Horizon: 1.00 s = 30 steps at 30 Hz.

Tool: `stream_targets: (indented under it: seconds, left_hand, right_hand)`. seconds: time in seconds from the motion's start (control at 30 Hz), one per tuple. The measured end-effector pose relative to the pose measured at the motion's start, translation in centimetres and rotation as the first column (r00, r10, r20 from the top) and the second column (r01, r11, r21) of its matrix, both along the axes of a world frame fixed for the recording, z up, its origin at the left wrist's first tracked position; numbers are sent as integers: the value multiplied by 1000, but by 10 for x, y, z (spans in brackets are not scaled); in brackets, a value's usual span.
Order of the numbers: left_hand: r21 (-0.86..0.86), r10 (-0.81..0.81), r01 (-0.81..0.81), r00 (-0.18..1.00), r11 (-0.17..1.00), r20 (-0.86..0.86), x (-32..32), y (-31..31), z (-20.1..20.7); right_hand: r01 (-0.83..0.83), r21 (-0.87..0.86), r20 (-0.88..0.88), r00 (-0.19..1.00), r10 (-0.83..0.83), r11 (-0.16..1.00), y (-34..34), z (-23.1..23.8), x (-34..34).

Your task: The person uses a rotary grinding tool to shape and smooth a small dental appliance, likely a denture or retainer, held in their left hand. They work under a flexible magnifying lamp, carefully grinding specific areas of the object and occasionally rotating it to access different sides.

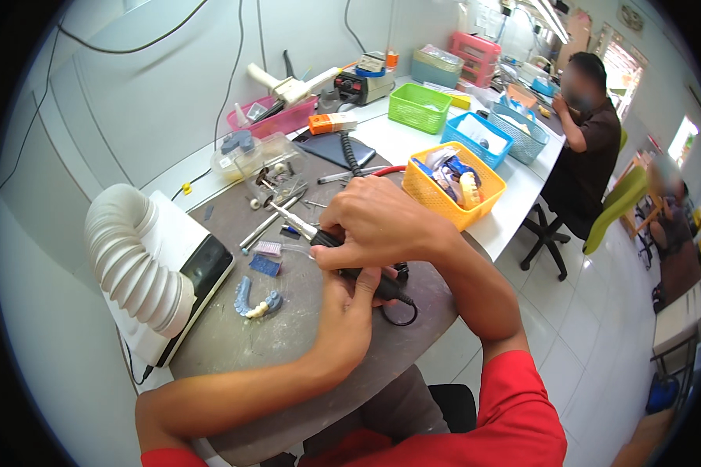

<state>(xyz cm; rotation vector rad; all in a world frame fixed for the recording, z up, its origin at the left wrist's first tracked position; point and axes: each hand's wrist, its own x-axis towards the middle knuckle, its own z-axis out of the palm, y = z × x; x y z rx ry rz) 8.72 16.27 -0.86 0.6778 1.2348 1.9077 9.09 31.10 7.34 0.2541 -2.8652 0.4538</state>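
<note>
Both hands grip a black rotary handpiece with a pale metal nose that points up and left. My right hand is closed around its upper part, thumb along the side. Below it, my left hand is closed on the lower body, near where a thin cord leaves the end. The fingers partly hide the grip. A blue-grey dental arch model with several cream teeth lies on the brown work mat, left of my hands. Just beyond the model are a small blue block and a pinkish-white bristly piece.
A white suction unit with a ribbed hose stands at left. Burs and slim tools lie near a clear box. At right are yellow, blue and green baskets. A seated person works farther right.
</note>
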Motion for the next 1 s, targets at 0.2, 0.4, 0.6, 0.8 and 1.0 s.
stream_targets:
  seconds: [0.2, 0.4, 0.6, 0.8, 1.0]
  left_hand:
    - [5, 4, -4, 999, 1000, 33, -3, -4, 3]
    - [72, 12, -19, 996, 997, 92, -4, 0, -2]
    - [33, -34, 33, 999, 999, 27, -4, -2, -6]
    - [60, 44, -48, 997, 997, 65, 2, -2, -9]
    - [23, 87, -87, 996, 996, -18, 6, -1, -12]
  right_hand:
    - [-155, -198, 33, 986, 165, 968, 11, -15, -19]
    - [131, -323, 216, 974, -62, 937, 25, -10, -28]
    - [471, 273, -119, 882, -457, 839, 103, 20, -84]
    - [556, 398, -170, 826, -537, 729, 181, 16, -159]
    - [552, 396, -178, 830, -529, 734, 226, -1, -213]
